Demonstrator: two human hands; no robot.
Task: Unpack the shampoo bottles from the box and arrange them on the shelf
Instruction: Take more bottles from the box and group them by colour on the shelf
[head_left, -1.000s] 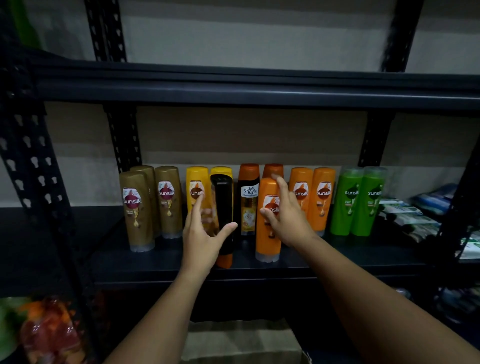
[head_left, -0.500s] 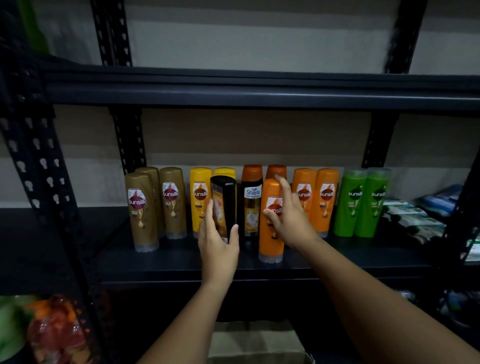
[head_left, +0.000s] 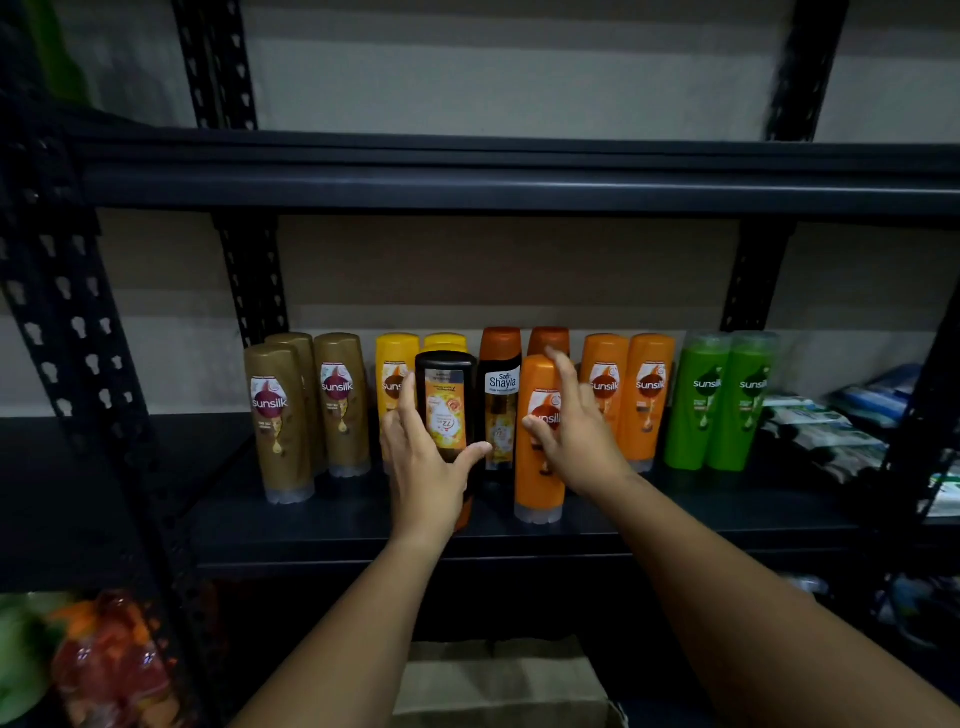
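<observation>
The left hand (head_left: 426, 467) is gripping the black bottle (head_left: 447, 400) near the shelf (head_left: 337, 525) front edge, thumb and fingers clamped on its sides, hiding its base. The right hand (head_left: 576, 436) is resting with fingers spread apart, touching the orange bottle (head_left: 537, 478) just beside. Gold bottles (head_left: 311, 410) are standing toward the left, green bottles (head_left: 719, 400) toward the right, yellow ones (head_left: 397, 358) behind. Packets (head_left: 826, 436) at the right edge are looking too dim to read. A box (head_left: 498, 680) below is being cut off
</observation>
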